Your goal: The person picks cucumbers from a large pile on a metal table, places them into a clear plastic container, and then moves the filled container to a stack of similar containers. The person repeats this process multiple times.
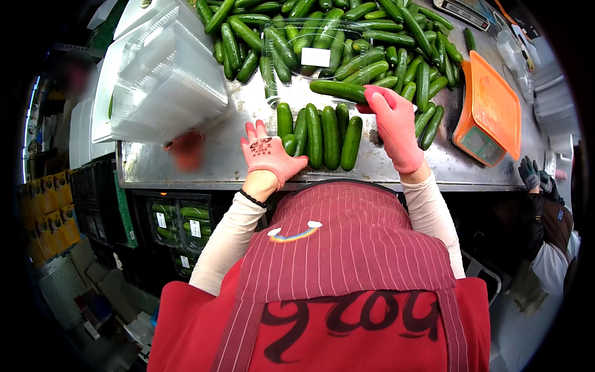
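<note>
My right hand (393, 123), in a pink knit glove, grips one end of a cucumber (338, 90) above the table, its length pointing left. In front of me a clear plastic clamshell tray (320, 175) holds several upright-lying cucumbers (330, 137) side by side. Its clear lid (304, 79) is folded back, away from me, and bears a white label (315, 57). My left hand (266, 153), gloved alike, rests at the tray's left side with fingers spread and thumb by the near edge. Whether it touches the tray I cannot tell.
Loose cucumbers (395, 42) are heaped at the back of the steel table (223, 165). Stacked clear containers (167, 88) stand left, an orange-topped scale (492, 107) right. Packed cucumbers sit in a black crate (204, 197) below. Another person's gloved hand (529, 173) is at far right.
</note>
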Demonstrator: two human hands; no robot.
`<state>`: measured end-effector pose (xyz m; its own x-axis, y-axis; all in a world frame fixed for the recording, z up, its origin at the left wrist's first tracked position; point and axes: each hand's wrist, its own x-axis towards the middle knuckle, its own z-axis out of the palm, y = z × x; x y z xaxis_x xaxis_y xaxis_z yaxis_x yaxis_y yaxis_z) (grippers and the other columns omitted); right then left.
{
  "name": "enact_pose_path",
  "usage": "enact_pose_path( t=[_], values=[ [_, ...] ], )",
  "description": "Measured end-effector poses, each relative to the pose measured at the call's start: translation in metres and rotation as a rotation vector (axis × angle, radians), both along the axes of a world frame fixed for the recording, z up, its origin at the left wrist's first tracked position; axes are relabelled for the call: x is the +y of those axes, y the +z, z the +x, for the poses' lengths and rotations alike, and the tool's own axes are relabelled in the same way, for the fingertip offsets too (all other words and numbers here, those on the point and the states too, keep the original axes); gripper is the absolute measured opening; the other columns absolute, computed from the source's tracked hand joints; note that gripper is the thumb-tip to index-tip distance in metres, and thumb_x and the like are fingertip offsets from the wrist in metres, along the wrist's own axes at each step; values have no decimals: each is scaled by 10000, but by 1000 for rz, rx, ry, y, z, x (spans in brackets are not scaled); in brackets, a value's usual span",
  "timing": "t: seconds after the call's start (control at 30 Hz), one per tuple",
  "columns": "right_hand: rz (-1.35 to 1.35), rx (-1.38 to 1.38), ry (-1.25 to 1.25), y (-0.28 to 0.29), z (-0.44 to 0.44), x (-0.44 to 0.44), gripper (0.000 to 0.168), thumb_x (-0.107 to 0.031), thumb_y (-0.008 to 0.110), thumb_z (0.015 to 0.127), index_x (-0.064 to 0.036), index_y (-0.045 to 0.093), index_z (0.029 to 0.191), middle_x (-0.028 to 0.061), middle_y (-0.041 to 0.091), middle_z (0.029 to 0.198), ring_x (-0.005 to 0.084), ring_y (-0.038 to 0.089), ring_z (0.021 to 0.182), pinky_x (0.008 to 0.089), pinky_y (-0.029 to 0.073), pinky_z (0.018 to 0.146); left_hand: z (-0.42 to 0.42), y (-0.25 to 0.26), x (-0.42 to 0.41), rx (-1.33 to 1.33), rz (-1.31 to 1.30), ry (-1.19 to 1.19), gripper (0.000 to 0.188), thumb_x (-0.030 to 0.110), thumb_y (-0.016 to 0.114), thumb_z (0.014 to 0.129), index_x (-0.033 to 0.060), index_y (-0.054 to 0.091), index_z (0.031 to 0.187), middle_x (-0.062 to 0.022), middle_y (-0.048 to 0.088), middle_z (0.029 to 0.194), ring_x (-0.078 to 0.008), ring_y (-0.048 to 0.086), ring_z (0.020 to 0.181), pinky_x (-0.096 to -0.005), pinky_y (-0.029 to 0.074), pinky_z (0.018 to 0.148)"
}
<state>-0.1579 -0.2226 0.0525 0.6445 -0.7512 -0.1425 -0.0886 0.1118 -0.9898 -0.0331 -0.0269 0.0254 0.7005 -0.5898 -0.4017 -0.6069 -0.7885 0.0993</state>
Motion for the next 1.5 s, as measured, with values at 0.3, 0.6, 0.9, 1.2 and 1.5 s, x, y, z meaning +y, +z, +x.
enact_pose_path(
  t=[0.3,0.6,0.9,1.2,1.5],
  values=[
    [-1034,123,53,-15,-7,48,311,-183,732,775,-37,674,1044,93,657,846,259,632,806,377,466,750,-11,-13,8,-66,-152,26,586,482,699,674,3,738,1010,-245,319,1528,-425,179,1454,-522,196,1159],
    [-1307,-41,270,-1,16,61,307,-220,743,706,-95,628,962,63,591,823,284,593,858,436,446,823,-9,-26,35,-95,-757,219,308,248,773,767,28,638,936,-182,628,1037,-353,612,1027,-419,493,880],
    [-1362,150,844,-30,26,87,332,-426,653,854,-131,607,1000,34,607,930,210,595,905,367,420,784,33,-2,26,409,-1011,635,479,338,752,867,-4,604,1168,-47,614,872,-114,580,636,-254,486,553],
    [-1487,353,1128,-43,41,86,406,-433,706,801,-104,626,1025,97,579,1027,237,588,930,371,439,759,45,-25,12,-1,-565,147,497,260,749,722,64,632,1163,-173,657,1093,-369,638,1001,-429,510,867],
    [-1413,406,1562,-29,74,77,271,-190,660,785,-96,651,1039,99,615,1095,277,690,871,414,549,674,58,-38,22,162,-702,173,451,199,763,732,70,645,1148,-130,680,1031,-258,664,923,-359,518,835]
  ],
)
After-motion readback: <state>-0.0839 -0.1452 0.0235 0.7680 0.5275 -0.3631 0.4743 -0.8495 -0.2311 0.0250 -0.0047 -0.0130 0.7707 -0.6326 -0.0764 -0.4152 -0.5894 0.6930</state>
